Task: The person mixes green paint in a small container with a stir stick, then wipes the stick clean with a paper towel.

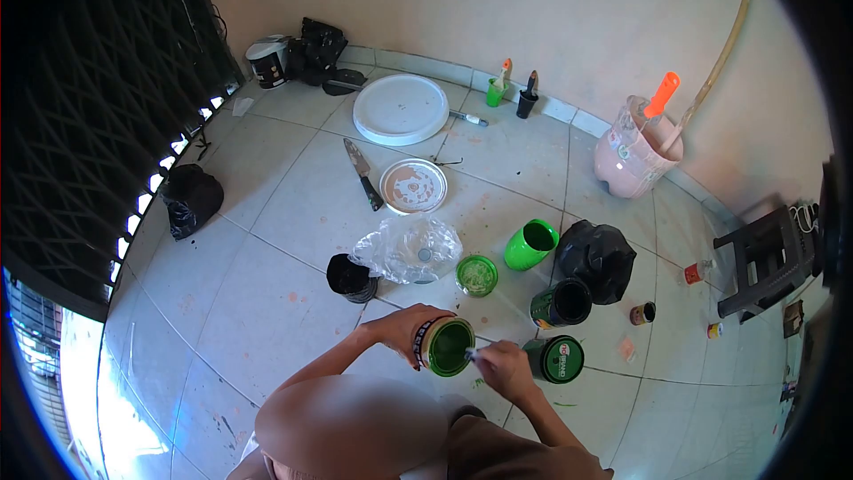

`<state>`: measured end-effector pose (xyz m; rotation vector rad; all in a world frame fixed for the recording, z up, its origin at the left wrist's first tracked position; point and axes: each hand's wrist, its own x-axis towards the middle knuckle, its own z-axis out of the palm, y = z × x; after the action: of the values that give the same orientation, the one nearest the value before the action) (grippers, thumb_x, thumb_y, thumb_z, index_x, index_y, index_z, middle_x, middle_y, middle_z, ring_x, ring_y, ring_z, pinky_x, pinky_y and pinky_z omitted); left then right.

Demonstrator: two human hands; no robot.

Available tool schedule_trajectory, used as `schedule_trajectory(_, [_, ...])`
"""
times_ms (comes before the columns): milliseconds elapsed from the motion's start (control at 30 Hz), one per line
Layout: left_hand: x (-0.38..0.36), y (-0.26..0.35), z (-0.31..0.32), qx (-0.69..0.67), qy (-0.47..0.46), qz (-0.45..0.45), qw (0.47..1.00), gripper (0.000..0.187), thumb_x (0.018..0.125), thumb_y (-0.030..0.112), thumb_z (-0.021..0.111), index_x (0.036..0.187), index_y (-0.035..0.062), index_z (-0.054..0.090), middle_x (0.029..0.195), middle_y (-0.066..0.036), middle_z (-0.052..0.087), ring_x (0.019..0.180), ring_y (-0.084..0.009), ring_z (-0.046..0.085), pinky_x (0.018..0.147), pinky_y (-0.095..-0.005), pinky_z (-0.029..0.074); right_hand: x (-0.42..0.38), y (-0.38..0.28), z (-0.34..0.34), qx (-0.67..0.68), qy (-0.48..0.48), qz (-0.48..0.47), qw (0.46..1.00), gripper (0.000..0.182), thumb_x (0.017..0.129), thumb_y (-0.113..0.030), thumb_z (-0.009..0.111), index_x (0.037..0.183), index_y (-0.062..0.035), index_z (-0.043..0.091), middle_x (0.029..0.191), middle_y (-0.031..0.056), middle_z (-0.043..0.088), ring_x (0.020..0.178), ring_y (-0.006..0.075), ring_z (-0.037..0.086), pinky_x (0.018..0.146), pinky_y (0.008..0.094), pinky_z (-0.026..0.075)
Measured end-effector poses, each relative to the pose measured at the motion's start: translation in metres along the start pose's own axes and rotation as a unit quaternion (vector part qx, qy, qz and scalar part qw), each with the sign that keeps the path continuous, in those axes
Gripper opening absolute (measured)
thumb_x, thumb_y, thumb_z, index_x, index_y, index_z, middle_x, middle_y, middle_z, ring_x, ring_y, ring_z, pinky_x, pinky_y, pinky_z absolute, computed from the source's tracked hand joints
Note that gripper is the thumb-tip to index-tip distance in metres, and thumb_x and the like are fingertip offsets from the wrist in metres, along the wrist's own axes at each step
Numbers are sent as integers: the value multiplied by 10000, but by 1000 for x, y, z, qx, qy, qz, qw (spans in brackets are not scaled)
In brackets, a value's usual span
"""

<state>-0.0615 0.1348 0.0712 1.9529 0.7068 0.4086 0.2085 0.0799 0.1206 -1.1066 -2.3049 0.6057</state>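
My left hand (404, 331) wraps round a paint can (449, 347), which is tipped so that the green paint inside shows. At the can's right rim, my right hand (505, 369) is closed on a small pale thing, mostly hidden by the fingers, so its kind cannot be made out. Just right of that hand sits a dark green lidded can (560, 359). Behind it lies an open black-lined can (562, 303). A round green-smeared lid (477, 276) rests on the tiles beyond the held can, near a bright green container (531, 244).
A black cup (352, 278) stands beside clear plastic (409, 249). Farther off lie a knife (363, 175), a paint-marked lid (414, 186) and a white bucket lid (401, 109). At right are a black bag (595, 260), a pink bucket (633, 156) and a dark stool (766, 258).
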Motion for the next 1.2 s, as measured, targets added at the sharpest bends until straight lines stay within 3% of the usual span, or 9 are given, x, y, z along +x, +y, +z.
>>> schedule_trajectory(67, [1,3,-4,13,-7,-7,1000,1147,385,207,933,1408,98,424,1323,-132,549,1222,-356,496,1072,-429,368,8,9,0,-57,40,-10,998,99,714,-49,703,729,-57,605,686,108,603,665,314,595,615,421,478])
schedule_trajectory(233, [1,27,-17,98,-15,-42,994,1122,412,259,927,1405,84,435,1329,-140,542,1222,-337,506,1060,-430,382,2,4,-8,28,-59,-36,997,68,767,-63,686,788,-53,622,696,100,610,675,297,598,662,398,482])
schedule_trajectory(333, [-6,53,-26,112,64,-7,992,1078,453,301,917,1395,75,444,1322,-147,538,1223,-338,506,1062,-429,383,25,1,-29,-46,12,-52,998,74,763,-66,690,790,-58,622,705,86,599,684,282,597,664,386,483])
schedule_trajectory(467, [-12,113,-56,140,190,-27,971,1027,478,318,918,1364,61,467,1345,-144,513,1262,-329,477,1079,-439,372,65,-40,-90,-31,-44,-130,990,80,752,-58,685,794,-63,617,722,78,588,692,263,587,666,382,477])
schedule_trajectory(700, [-7,135,-98,237,333,-12,913,1054,447,263,918,1372,63,453,1348,-158,493,1243,-340,461,1074,-447,386,136,-69,-124,-190,50,-168,966,77,735,-42,679,783,-36,620,719,74,599,729,250,602,704,368,489])
schedule_trajectory(900, [-10,134,-111,215,359,-61,906,1091,459,280,922,1408,91,417,1356,-152,491,1249,-353,451,1083,-464,389,160,-55,-119,-151,76,-192,967,76,752,-67,693,775,-37,627,673,62,589,702,241,594,706,366,492])
schedule_trajectory(1100, [-21,121,-88,159,354,-86,918,1112,450,295,923,1408,59,410,1348,-169,502,1248,-348,460,1081,-460,370,135,-48,-103,-201,100,-263,938,73,777,-113,689,808,-59,650,972,80,639,1001,253,586,820,389,501])
schedule_trajectory(1133, [-23,118,-80,152,353,-83,919,1114,451,296,923,1408,49,408,1348,-171,502,1247,-348,462,1081,-457,363,125,-50,-109,-218,54,-256,940,109,804,-163,688,836,-63,660,1267,106,579,1238,296,486,932,424,486])
schedule_trajectory(1200, [-26,109,-61,137,348,-77,924,1123,450,305,926,1402,19,405,1342,-178,509,1243,-348,470,1081,-447,345,111,-50,-107,-233,44,-256,937,134,818,-191,689,840,-61,661,1366,113,522,1309,306,430,984,435,468])
